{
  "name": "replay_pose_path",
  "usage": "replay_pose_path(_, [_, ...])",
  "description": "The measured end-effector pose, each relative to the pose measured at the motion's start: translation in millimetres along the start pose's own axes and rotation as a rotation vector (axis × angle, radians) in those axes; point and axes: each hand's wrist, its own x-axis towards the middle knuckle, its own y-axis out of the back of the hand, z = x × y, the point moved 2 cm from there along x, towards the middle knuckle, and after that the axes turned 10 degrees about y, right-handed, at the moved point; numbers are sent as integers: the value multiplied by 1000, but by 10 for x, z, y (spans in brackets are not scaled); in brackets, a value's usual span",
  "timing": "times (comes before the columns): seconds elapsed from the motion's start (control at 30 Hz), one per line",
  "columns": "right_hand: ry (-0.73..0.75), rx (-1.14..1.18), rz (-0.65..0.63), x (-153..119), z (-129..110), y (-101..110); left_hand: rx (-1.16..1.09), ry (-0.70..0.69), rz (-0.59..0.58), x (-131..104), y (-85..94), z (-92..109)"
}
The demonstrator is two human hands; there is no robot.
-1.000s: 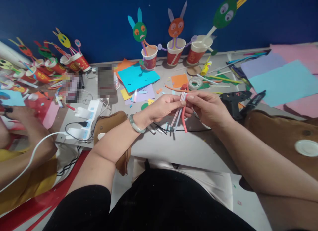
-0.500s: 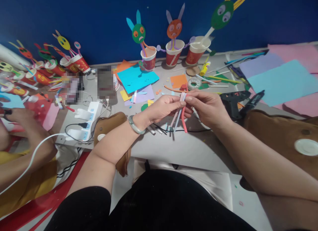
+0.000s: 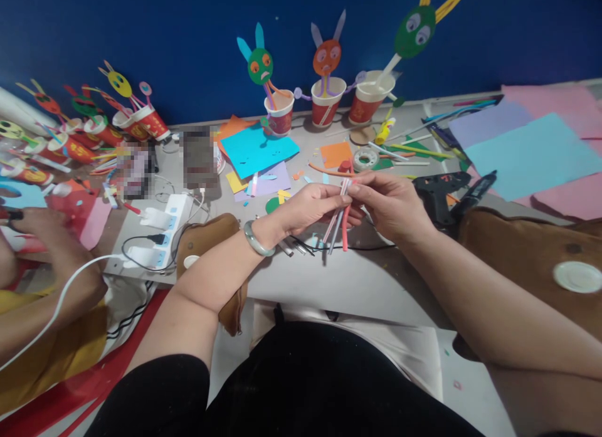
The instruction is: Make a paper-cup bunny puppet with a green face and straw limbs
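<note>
My left hand [image 3: 305,208], a pale bangle [image 3: 256,238] on its wrist, grips a small bundle of thin straws [image 3: 333,231] in pink and grey tones. Thumb and fingers of my right hand [image 3: 392,202] close on the upper end of the same bundle, touching my left fingertips. A thicker red straw [image 3: 345,227] hangs down among them, slightly bent. The bundle is held above the table, lower ends toward me. Just beyond the hands lie an orange curved strip [image 3: 324,170] and a roll of tape [image 3: 365,160].
Paper cups [image 3: 328,105] with paper-faced figures stand along the blue wall. A black glue gun [image 3: 437,195] lies right, beside coloured paper sheets [image 3: 531,155]. To the left are a power strip [image 3: 173,221] with cables and a co-worker's arm [image 3: 56,261]. Brown bags [image 3: 527,261] flank me.
The view has shifted slightly. Both hands keep their hold on the straws, with only small finger movement.
</note>
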Motion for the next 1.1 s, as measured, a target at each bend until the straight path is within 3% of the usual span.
replay_pose_path(0.73, [-69, 78, 35, -4, 6, -15, -22, 17, -32, 18, 12, -25])
replay_pose_path(1.1, [-50, 24, -13, 3, 11, -8, -47, -11, 45, 17, 5, -19])
